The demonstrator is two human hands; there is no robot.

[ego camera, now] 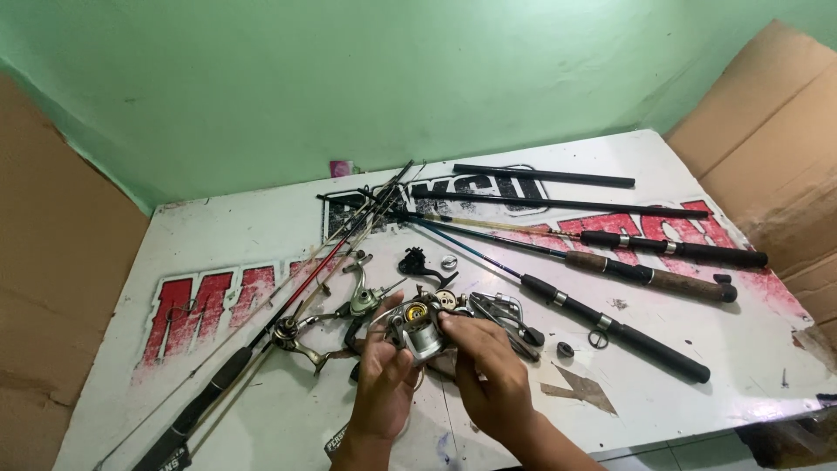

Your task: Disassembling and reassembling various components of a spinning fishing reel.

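A silver spinning reel spool with a gold cap (416,328) sits between my two hands above the white table (209,235). My left hand (384,375) grips it from the left, thumb up along its side. My right hand (488,371) pinches its right edge with thumb and forefinger. Just behind the spool lie loose reel parts: a grey reel body (363,302), a black handle piece (420,264), a small round cap (449,262) and a wire bail arm (501,307).
Several fishing rods with black and cork grips (649,277) fan across the table's right half. A red and black rod (261,336) runs to the lower left. Cardboard sheets stand at left (52,288) and right (776,139) against a green wall.
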